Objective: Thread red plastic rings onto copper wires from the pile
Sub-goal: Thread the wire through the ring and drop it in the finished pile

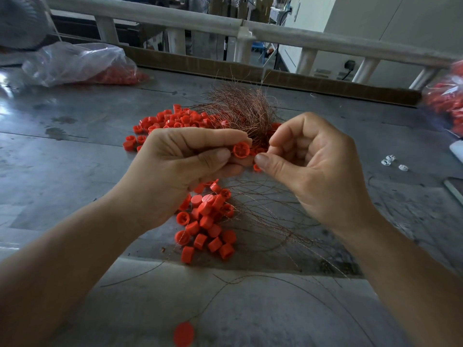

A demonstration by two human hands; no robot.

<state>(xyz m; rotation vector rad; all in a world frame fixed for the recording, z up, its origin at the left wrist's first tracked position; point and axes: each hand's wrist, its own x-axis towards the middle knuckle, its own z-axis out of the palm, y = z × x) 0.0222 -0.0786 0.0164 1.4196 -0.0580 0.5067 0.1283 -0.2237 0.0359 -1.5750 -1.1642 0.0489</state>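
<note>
Left hand (180,159) pinches one red ring (241,149) between thumb and forefinger, mid-frame. Right hand (308,166) is at its 3 o'clock, fingers curled, thumb and forefinger tips close beside the ring; cannot tell if a wire sits between them. One copper wire bundle (240,108) at 12 o'clock. Two ring heaps on the table (62,159): loose pile (175,120) at 11 o'clock, second heap (208,221) among wires at 6 o'clock. One lone ring (183,334) lies lower still. Three white pieces (390,161) at 3 o'clock. Two bags: left bag (80,63) at 10, right bag (446,96) at 2.
</note>
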